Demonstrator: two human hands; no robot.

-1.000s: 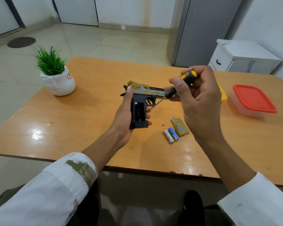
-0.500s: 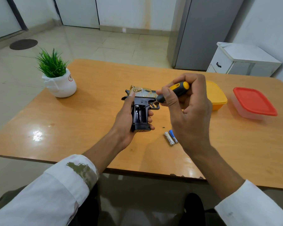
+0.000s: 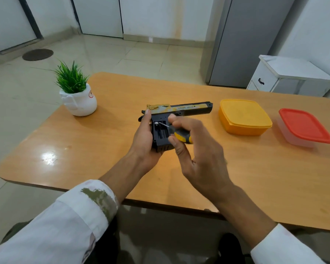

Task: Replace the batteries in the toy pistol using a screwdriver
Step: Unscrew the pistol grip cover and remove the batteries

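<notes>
The left hand (image 3: 143, 140) was wrapped round the butt of the toy pistol (image 3: 191, 109). It held the toy over the middle of the table (image 3: 84, 149), barrel toward the right edge and the open battery compartment (image 3: 161, 131) turned upward, probably so the work could be seen and the toy could not twist. The right hand (image 3: 202, 155) pinched the screwdriver (image 3: 182, 137) by its yellow-and-black handle between thumb and curled fingers. The thin shaft slanted into the top of the compartment (whether it touched a contact or a battery could not be told). So light a grip seemed suited to prying or nudging rather than hard turning. A yellow box (image 3: 244, 117) and a red-lidded box (image 3: 305, 126) stood toward the right edge, and a potted plant (image 3: 78, 100) near the far left corner, all well apart from the hands.
</notes>
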